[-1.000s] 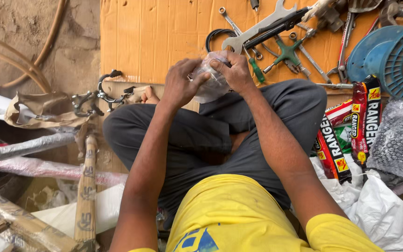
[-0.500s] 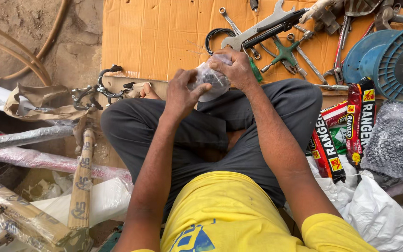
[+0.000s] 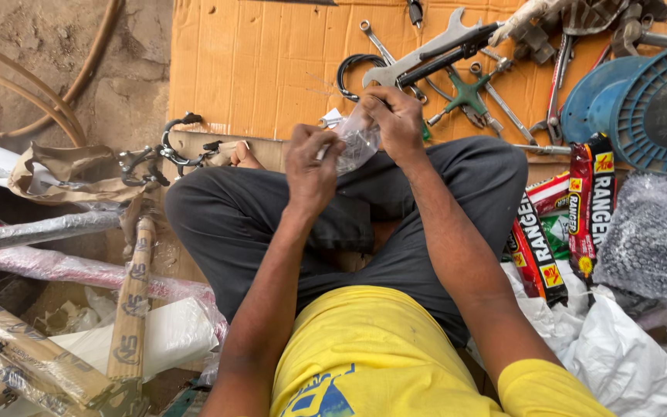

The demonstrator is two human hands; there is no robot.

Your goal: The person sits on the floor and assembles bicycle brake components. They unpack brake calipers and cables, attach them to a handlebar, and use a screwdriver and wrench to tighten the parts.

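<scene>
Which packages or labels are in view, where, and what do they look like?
Small clear plastic bag: held in both hands, left hand and right hand, over the lap; crumpled, transparent.
Red, black and yellow packets: long narrow packs, stacked by the right knee.
Bubble-wrapped bundle: far right, dark inside.
Brown printed tape strip: lower left, long and flat.
White plastic bag: lower right, crumpled.
</scene>
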